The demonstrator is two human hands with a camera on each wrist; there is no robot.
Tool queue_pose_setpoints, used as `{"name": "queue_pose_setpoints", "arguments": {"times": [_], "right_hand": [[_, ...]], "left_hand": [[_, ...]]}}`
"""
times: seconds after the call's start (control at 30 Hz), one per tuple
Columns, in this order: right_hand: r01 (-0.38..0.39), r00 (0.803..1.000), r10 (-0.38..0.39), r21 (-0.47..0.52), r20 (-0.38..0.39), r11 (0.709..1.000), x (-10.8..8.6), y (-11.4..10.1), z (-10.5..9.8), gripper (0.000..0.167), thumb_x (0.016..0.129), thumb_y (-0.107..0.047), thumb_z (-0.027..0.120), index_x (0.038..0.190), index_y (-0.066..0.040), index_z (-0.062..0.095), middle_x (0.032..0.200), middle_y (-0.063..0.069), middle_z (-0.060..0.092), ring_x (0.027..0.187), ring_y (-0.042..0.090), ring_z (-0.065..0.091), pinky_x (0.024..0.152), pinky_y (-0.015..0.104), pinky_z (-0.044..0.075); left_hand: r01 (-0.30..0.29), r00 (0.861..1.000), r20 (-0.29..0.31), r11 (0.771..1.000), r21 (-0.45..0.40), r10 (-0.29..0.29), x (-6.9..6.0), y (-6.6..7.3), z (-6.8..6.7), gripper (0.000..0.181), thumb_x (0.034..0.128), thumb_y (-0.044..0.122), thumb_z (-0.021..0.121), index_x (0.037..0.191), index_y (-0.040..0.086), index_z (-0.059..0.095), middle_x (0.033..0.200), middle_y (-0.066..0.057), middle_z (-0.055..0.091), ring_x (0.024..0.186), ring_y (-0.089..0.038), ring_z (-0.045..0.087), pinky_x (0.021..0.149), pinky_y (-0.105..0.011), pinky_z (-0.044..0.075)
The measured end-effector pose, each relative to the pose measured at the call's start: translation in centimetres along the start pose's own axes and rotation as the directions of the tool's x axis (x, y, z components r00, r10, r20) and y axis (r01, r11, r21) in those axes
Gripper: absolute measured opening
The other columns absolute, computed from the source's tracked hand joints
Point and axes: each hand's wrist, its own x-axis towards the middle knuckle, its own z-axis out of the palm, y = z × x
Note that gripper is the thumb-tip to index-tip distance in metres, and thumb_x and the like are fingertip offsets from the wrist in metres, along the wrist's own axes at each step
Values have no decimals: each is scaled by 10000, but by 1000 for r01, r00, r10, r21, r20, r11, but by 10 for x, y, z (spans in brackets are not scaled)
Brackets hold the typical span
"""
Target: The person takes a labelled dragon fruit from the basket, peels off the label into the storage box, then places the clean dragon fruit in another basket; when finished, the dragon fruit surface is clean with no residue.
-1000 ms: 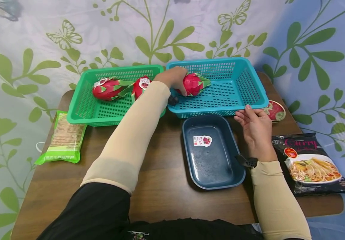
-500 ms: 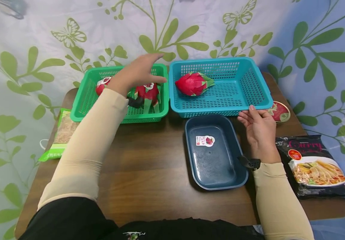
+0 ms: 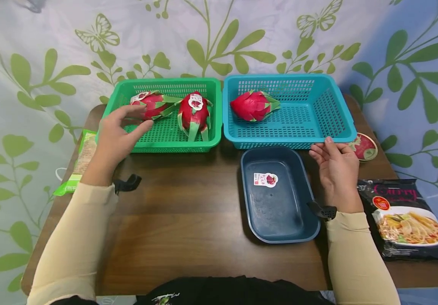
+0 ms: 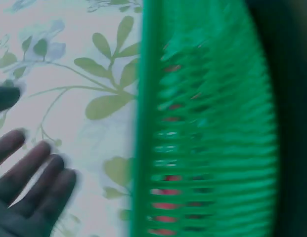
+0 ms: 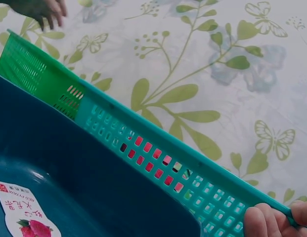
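Observation:
My left hand (image 3: 117,135) is over the front left part of the green basket (image 3: 173,149), fingers spread and holding nothing. Two dragon fruits lie inside: one on its side (image 3: 152,106), the other (image 3: 195,111) with a sticker facing up. Beside it stands the blue basket (image 3: 299,116) with a single dragon fruit (image 3: 252,106) at its left end. My right hand (image 3: 337,176) pinches that basket's front right rim, the thumb above and fingers below. In the right wrist view, the fingers (image 5: 257,222) touch the rim. The left wrist view is blurred.
A dark blue tub (image 3: 284,207) with a dragon fruit sticker (image 3: 266,179) stands before the blue basket. At the right lie a black curry noodle packet (image 3: 409,224) and a round red lid-like thing (image 3: 365,147). A green-edged packet (image 3: 83,163) lies left on the wooden table (image 3: 177,237).
My left hand has let go of the dragon fruit in the blue basket and moved left across the green basket to its front left side. The right hand keeps its hold on the rim.

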Motion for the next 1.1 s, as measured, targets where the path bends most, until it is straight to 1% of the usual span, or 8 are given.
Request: {"name": "queue_pose_setpoints", "arguments": {"times": [0.1, 0.17, 0.4, 0.53, 0.67, 0.77, 0.97, 1.1], "right_hand": [[7, 1000, -7, 12, -4, 1000, 0, -2, -1, 478, 865, -151, 868, 1176, 53, 568, 985, 226, 732, 826, 297, 775, 773, 382, 621], [12, 1000, -12, 16, -6, 1000, 0, -3, -1, 469, 869, -151, 864, 1171, 52, 567, 981, 224, 733, 821, 297, 775, 770, 381, 621], [10, 1000, -10, 48, 4, 999, 0, -2, -3, 473, 871, -130, 861, 1179, 56, 554, 992, 240, 731, 814, 306, 775, 763, 387, 622], [17, 1000, -17, 46, -7, 999, 1, -2, -3, 467, 866, -137, 866, 1157, 54, 555, 988, 239, 728, 805, 303, 772, 769, 389, 621], [22, 1000, -22, 49, -10, 999, 2, -3, -1, 450, 869, -132, 865, 1138, 59, 558, 992, 244, 722, 805, 305, 770, 775, 393, 621], [15, 1000, -14, 48, -5, 999, 2, -3, 0, 456, 866, -133, 867, 1147, 55, 561, 1014, 252, 719, 811, 306, 770, 780, 394, 620], [5, 1000, -5, 27, -2, 1000, 2, 0, -1, 476, 862, -152, 870, 1172, 49, 569, 1040, 252, 719, 826, 305, 771, 789, 390, 617], [8, 1000, -8, 20, 9, 1000, 1, 2, -1, 478, 866, -149, 865, 1184, 54, 570, 1021, 244, 726, 829, 302, 773, 785, 389, 617]], "left_hand": [[15, 977, -199, 956, -293, -76, -36, -9, 8, 258, 974, 48, 756, 1213, -43, 721, 1090, -146, 741, 929, -245, 695, 767, -272, 568], [17, 949, -265, 866, -499, -172, -54, -15, 18, 194, 984, 24, 734, 1146, -82, 715, 1005, -177, 739, 832, -251, 697, 675, -269, 569], [-6, 827, -228, 397, -918, -514, -81, -28, 54, 111, 1030, 17, 661, 942, -43, 631, 771, -145, 642, 624, -232, 613, 555, -284, 536], [52, 731, -43, 119, -992, -681, -81, -29, 66, 139, 1050, 119, 656, 966, 36, 582, 837, -75, 596, 718, -198, 550, 633, -286, 500], [36, 648, 139, -152, -988, -749, -77, -32, 73, 175, 1042, 178, 676, 1067, 93, 525, 968, -66, 550, 847, -209, 516, 741, -307, 495], [-43, 628, 165, -246, -968, -760, -73, -35, 77, 194, 1030, 156, 686, 1075, 90, 509, 995, -91, 526, 868, -231, 529, 775, -328, 520], [-138, 665, 81, -230, -963, -742, -65, -34, 76, 215, 1041, 99, 665, 1166, 58, 495, 1057, -110, 528, 934, -257, 564, 913, -355, 526], [-163, 662, 70, -235, -958, -746, -65, -35, 72, 158, 1031, 22, 656, 1101, 19, 515, 1008, -116, 545, 913, -259, 576, 899, -356, 527]]}}
